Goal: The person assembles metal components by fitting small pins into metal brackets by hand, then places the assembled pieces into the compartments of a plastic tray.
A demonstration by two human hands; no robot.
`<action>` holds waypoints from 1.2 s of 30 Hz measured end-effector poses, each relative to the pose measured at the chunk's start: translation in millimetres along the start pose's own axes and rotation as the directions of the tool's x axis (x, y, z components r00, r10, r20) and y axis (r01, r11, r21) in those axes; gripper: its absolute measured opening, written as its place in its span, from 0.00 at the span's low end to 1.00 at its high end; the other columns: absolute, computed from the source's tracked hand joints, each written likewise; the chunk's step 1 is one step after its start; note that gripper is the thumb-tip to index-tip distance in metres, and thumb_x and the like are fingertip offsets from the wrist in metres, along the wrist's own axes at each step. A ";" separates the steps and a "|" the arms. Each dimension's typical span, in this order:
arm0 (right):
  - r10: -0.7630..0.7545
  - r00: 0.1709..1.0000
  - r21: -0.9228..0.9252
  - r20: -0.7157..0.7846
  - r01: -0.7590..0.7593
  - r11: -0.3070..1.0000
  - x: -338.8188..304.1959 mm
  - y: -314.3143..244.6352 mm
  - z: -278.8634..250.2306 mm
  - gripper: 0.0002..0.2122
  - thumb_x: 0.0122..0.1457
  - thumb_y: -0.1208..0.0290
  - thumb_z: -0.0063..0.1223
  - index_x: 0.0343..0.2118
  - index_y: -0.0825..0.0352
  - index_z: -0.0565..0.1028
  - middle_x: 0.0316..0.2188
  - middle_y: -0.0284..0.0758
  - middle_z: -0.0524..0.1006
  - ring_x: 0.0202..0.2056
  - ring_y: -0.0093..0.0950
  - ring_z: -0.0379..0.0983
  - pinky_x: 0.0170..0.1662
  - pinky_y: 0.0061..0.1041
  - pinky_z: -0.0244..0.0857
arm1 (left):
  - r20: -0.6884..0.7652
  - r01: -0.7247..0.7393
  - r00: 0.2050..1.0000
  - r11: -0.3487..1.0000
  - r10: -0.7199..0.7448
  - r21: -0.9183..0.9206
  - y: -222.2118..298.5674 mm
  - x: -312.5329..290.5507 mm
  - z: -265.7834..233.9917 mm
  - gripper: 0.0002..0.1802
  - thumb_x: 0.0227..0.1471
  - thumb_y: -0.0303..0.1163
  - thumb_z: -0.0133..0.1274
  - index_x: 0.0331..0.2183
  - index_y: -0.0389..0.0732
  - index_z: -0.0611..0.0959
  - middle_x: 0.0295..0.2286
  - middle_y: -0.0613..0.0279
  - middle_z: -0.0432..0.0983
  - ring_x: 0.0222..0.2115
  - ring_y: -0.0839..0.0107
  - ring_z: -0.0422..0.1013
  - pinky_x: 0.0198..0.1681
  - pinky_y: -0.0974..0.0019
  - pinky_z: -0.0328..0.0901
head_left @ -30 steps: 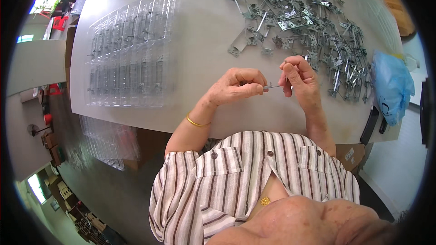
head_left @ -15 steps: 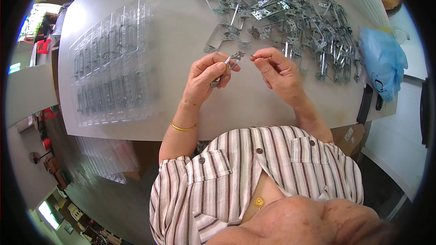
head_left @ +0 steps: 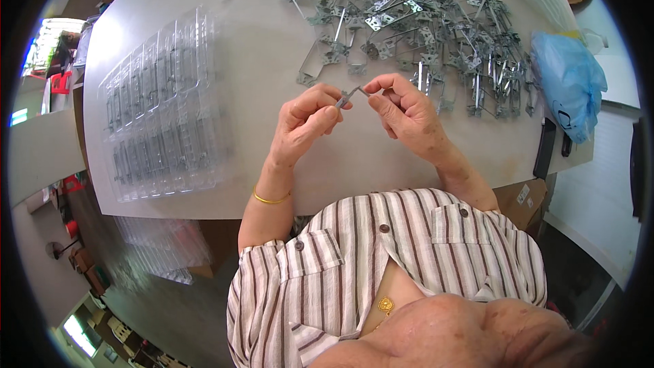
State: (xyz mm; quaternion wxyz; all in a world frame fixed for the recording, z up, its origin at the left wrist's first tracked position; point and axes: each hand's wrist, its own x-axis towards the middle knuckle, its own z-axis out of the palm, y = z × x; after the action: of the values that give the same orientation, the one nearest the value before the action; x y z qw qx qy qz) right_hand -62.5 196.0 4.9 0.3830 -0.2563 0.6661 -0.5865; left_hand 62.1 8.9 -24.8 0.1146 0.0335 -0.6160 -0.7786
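My left hand (head_left: 304, 121) is closed on a small grey metal bracket (head_left: 345, 100), pinched between thumb and fingers in front of me. The fingertips of my right hand (head_left: 407, 112) are closed at the bracket's far right end, touching it. Whether the right fingers also hold a separate small piece cannot be made out. Beyond both hands lies a large heap of similar metal brackets (head_left: 422, 34), thin strips with flat holed plates at their ends.
On the left of the table (head_left: 272, 48) lies a clear plastic tray (head_left: 160, 105) with brackets in its slots. At the right edge sit a blue plastic bag (head_left: 569, 85) and a black tool-like object (head_left: 545, 148). More clear trays (head_left: 163, 245) are below the table at left.
My right hand has moved left, so its fingertips now meet the bracket in my left hand. The bracket has turned, and its right end points up and to the right.
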 end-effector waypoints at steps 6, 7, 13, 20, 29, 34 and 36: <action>0.082 0.990 0.155 0.114 -0.099 0.983 1.9 -2.2 -3.8 0.13 0.69 0.65 0.48 0.49 0.69 0.68 0.19 0.24 0.67 0.18 0.13 0.60 0.21 0.16 0.54 | 0.005 0.030 1.000 0.999 -0.030 0.017 3.6 -2.3 -2.4 0.08 0.55 0.25 0.51 0.25 0.33 0.80 0.35 0.57 0.77 0.21 0.83 0.62 0.24 0.76 0.57; 0.088 0.988 0.180 0.126 -0.110 0.977 1.5 -1.9 -3.8 0.13 0.69 0.65 0.47 0.49 0.69 0.68 0.18 0.25 0.68 0.18 0.14 0.61 0.21 0.17 0.55 | -0.004 0.050 0.999 0.999 -0.050 0.020 4.0 -1.7 -1.6 0.08 0.53 0.24 0.51 0.25 0.33 0.80 0.35 0.57 0.77 0.22 0.83 0.63 0.25 0.76 0.57; 0.153 0.963 0.298 0.221 -0.217 0.930 4.7 -3.2 -7.3 0.15 0.69 0.64 0.47 0.50 0.71 0.68 0.19 0.28 0.71 0.18 0.18 0.67 0.22 0.18 0.62 | 0.119 -0.039 0.993 0.982 0.017 0.183 4.6 -0.7 0.2 0.12 0.53 0.30 0.52 0.22 0.33 0.78 0.33 0.49 0.78 0.20 0.80 0.64 0.23 0.75 0.58; 0.163 0.899 0.467 0.406 -0.358 0.808 6.2 4.4 -12.9 0.14 0.70 0.60 0.45 0.45 0.69 0.69 0.19 0.32 0.74 0.16 0.22 0.71 0.19 0.20 0.66 | 0.107 0.016 0.994 0.992 -0.030 0.128 7.9 -3.4 0.7 0.11 0.50 0.30 0.51 0.21 0.33 0.79 0.33 0.49 0.79 0.20 0.79 0.66 0.23 0.75 0.59; 0.180 0.945 0.158 0.274 -0.229 0.960 3.6 -2.5 -9.9 0.10 0.71 0.63 0.42 0.40 0.66 0.67 0.16 0.30 0.72 0.14 0.20 0.69 0.16 0.18 0.62 | 0.321 0.110 0.937 0.990 -0.134 0.089 14.8 -2.8 1.2 0.09 0.51 0.28 0.53 0.23 0.33 0.80 0.33 0.56 0.79 0.25 0.78 0.67 0.27 0.72 0.59; 0.082 0.994 0.196 0.075 -0.095 0.976 3.2 -0.5 -12.5 0.10 0.70 0.64 0.43 0.40 0.67 0.67 0.16 0.30 0.72 0.14 0.18 0.68 0.17 0.18 0.62 | 0.219 0.192 0.960 0.979 -0.172 -0.073 6.4 -4.1 -0.8 0.17 0.58 0.36 0.51 0.23 0.34 0.79 0.27 0.51 0.77 0.23 0.73 0.67 0.26 0.70 0.60; 0.075 0.996 0.245 0.045 -0.084 0.966 3.2 -2.4 -9.8 0.09 0.70 0.65 0.44 0.40 0.67 0.67 0.17 0.29 0.72 0.15 0.18 0.68 0.17 0.18 0.62 | 0.150 0.171 0.977 0.978 -0.152 -0.120 2.6 -2.6 -1.8 0.17 0.59 0.36 0.50 0.23 0.34 0.78 0.26 0.52 0.76 0.24 0.73 0.67 0.27 0.70 0.61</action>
State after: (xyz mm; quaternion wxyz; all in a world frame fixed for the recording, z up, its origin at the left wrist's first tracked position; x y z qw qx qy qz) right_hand -72.5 198.8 6.7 0.4471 -0.1901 0.5908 -0.6442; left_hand 65.3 7.2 -22.9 0.0094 0.0212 -0.5649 -0.8248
